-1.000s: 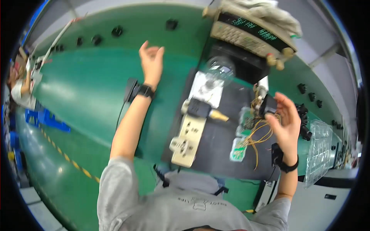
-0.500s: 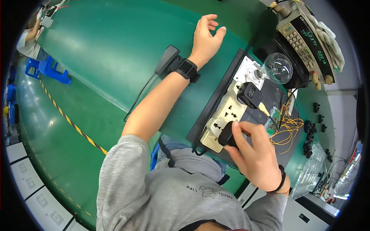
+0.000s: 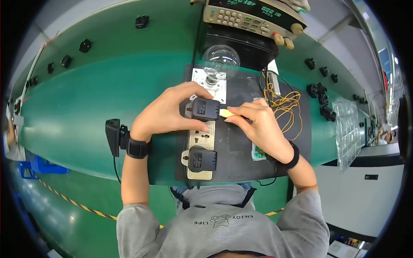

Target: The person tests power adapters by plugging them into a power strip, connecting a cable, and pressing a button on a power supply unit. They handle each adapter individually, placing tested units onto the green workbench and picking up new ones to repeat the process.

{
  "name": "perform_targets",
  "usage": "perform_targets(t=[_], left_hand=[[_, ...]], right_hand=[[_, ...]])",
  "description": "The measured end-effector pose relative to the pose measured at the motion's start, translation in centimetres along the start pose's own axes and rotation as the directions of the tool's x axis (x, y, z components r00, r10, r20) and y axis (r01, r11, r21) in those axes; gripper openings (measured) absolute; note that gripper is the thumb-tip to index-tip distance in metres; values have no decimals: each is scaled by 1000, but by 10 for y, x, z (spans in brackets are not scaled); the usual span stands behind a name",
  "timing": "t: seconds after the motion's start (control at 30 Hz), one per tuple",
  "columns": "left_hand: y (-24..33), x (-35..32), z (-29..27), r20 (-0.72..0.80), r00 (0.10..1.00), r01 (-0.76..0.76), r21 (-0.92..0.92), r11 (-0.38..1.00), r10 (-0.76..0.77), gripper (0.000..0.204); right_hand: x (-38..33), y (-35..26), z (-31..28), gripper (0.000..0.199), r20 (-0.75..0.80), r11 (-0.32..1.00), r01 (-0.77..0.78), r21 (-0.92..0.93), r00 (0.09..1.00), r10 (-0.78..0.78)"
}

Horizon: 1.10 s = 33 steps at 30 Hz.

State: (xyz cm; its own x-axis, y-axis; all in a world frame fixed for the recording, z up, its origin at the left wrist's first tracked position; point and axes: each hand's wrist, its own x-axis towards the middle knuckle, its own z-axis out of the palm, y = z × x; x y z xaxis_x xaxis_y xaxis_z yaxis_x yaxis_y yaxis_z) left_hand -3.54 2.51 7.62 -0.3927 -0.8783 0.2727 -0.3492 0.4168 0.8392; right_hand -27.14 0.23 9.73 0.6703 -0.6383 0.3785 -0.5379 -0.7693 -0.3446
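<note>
My left hand point(image 3: 165, 109) curves its fingers and thumb around a black power adapter point(image 3: 205, 109), which sits at the far part of a cream power strip point(image 3: 202, 175). My right hand point(image 3: 262, 124) pinches a yellow cable plug point(image 3: 225, 113) at the adapter's right side. Whether the plug is fully seated I cannot tell. A second black adapter point(image 3: 202, 159) stands in the near end of the strip, untouched. Beyond my left hand, a clear glass bulb point(image 3: 221, 61) rests in a socket on a white plate point(image 3: 219, 92).
A bench power meter point(image 3: 254, 21) with a lit display stands at the back. Yellow wires point(image 3: 286, 105) lie right of the strip, near a green circuit board point(image 3: 259, 153). Several black adapters point(image 3: 318, 91) and a clear plastic tray point(image 3: 347, 129) are farther right.
My left hand has come from the far left to the upper adapter. My right hand has left the nearer adapter for the yellow plug. The view has turned.
</note>
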Motion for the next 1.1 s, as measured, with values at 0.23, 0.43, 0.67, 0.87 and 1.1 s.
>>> perform_targets(t=[0.23, 0.43, 0.67, 0.87, 1.1], left_hand=[[0, -1, 2, -104, 993, -38, 151, 988, 54, 38], [10, -3, -19, -420, 871, -288, -15, 957, 256, 42], [-48, 0, -17, -602, 799, 141, 192, 971, 3, 39], [-107, 5, -13, -791, 591, 252, -7, 968, -160, 43], [-124, 17, -21, -910, 412, 509, 194, 839, -40, 45]], right_hand=[[-32, 10, -26, 19, 130, 996, -83, -22, 988, 85], [-54, -27, -19, 25, 171, 986, 12, 166, 984, -41], [-55, -29, -13, 27, 158, 982, 91, 164, 981, -117], [-52, -33, -8, 29, 118, 981, 146, 131, 980, -162], [-30, 0, -37, 37, 57, 994, 88, 66, 994, -91]])
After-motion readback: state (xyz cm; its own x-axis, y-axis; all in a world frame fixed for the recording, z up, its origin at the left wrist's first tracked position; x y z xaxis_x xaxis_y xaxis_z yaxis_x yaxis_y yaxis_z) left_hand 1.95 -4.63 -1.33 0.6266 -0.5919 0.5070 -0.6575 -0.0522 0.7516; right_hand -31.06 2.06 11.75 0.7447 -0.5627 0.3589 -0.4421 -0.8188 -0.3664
